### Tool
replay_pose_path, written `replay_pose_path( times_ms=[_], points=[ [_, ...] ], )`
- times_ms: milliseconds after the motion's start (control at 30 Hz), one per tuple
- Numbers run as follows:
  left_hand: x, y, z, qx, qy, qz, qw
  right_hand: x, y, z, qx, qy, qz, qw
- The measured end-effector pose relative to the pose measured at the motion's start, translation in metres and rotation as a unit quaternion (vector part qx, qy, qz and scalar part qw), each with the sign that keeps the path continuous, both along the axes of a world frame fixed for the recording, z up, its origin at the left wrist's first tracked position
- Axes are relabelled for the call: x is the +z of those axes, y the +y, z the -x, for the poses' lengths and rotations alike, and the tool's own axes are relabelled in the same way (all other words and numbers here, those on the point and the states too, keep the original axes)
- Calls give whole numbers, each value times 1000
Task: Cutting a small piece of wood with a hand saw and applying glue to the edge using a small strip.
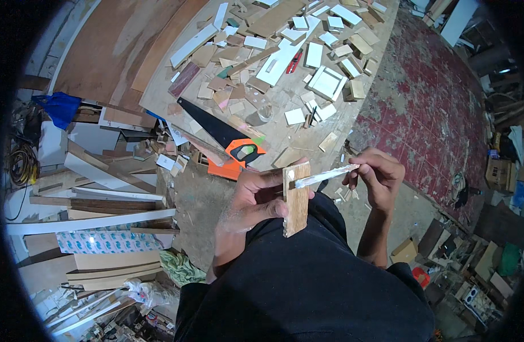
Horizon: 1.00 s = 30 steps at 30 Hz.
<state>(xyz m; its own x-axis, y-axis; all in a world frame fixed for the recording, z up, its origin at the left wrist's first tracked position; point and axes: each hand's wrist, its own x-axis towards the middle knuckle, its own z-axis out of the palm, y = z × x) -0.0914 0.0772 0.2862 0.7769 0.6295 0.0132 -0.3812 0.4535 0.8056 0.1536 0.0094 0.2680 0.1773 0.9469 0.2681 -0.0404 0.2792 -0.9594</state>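
Far left: stacked boards and white strips (91, 219) lean in a pile, a coil of yellow cable (21, 162) beside them.
Workbench: plywood top (285, 128) strewn with offcuts; a handsaw (219, 132) with black blade and orange handle lies at its near edge.
Left hand (253, 199): closed around a small plywood block (297, 198), held upright over the lap, thumb across the near face, fingers behind.
Block position: in front of the body, below the bench edge, well apart from the saw.
Stick: a thin whitish-coated stick (325, 175) has its tip on the block's upper face, where a pale smear shows.
Right hand (379, 176): fingertips pinched shut on the stick's far end, other fingers curled.
Step, as judged: spreading a pale paste, likely glue, over the block.
Doing it well: keep the block steady, draw the stick flat and evenly to the edges, avoid drips onto the dark trousers (307, 279).
Far right: red patterned floor (427, 97), clutter along the wall.
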Motion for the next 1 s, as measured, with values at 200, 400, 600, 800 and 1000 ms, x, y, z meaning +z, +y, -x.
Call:
replay_pose_path(
  times_ms=[200,400,600,800,1000],
  points=[
    [-4,0,-4,4,1,-19,1000,4,6,2,-13,-15,-1,1000],
    [-4,3,-4,40,25,0,999,0,6,-3,4,-51,-21,998],
    [-8,2,-6,112,19,-15,993,6,5,-2,-9,-21,-29,999],
    [13,7,-14,194,170,-150,954,10,3,8,-34,-56,-38,997],
    [13,6,-15,309,189,-289,886,8,-2,12,-42,-134,-62,988]
  ],
)
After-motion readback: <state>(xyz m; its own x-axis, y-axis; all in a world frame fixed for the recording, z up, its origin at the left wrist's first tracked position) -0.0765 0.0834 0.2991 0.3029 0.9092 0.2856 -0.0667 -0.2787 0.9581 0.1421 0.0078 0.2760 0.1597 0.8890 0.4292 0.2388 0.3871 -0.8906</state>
